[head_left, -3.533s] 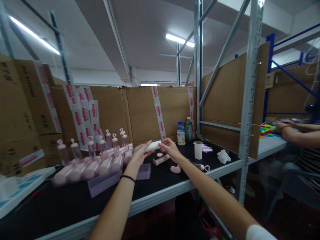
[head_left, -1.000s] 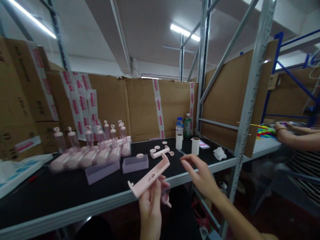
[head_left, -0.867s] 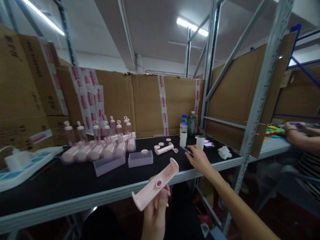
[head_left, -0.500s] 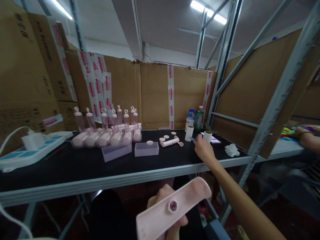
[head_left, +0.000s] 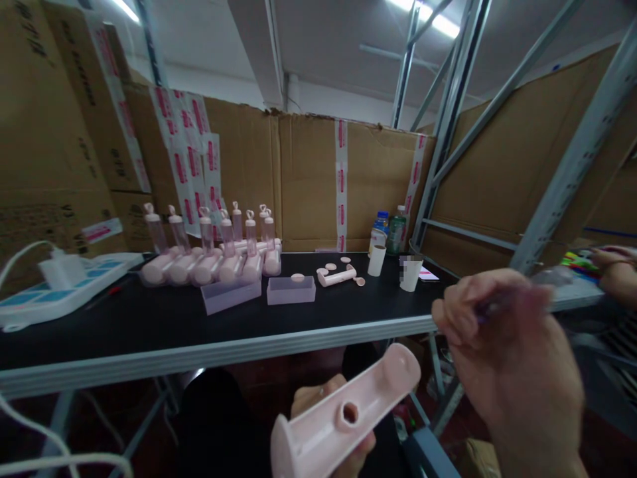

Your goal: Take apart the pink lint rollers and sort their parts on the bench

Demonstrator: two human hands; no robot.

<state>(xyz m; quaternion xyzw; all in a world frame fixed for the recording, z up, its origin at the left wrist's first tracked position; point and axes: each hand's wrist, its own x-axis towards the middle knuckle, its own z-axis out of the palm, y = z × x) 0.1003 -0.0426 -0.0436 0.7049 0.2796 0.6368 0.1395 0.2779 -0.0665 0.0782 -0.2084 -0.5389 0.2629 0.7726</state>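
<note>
A black workbench (head_left: 209,332) is stretching across in front of you, walled by cardboard. Your left hand (head_left: 328,425) is gripping a pink plastic holder (head_left: 343,417) low at 6 o'clock, below the bench edge, its long axis running from 7 up toward 2 o'clock, hole facing up. Your right hand (head_left: 502,352) is hovering at 3 o'clock, fingers pinched on something thin (too blurred to name), just beside the holder's upper end. Open room is lying between bench edge and lap.

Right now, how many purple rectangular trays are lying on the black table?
2. One purple tray lies in front of the row of pink bottles; the other tray lies just right of it, with a small pink disc resting on top. None seems hidden.
</note>
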